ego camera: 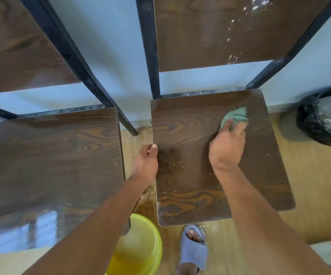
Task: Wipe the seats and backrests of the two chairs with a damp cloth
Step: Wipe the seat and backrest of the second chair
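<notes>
Two dark wood-grain chairs with black metal frames stand side by side against a pale wall. My right hand (pixel 228 147) presses a green cloth (pixel 235 117) onto the right chair's seat (pixel 190 191), toward its back right part. Pale crumbs and dust speckle that seat. My left hand (pixel 146 161) grips the seat's left edge, thumb on top. The right backrest (pixel 200 36) carries white splashes near its upper right. The left chair's seat (pixel 57 159) looks glossy and reflects light at its front; its backrest (pixel 15 46) rises at upper left.
A yellow bucket (pixel 152 235) sits on the wooden floor between the chairs' front edges, under my left forearm. My foot in a grey slipper (pixel 193 253) stands just in front of the right seat. A bin lined with a black bag (pixel 309 120) is at the right by the wall.
</notes>
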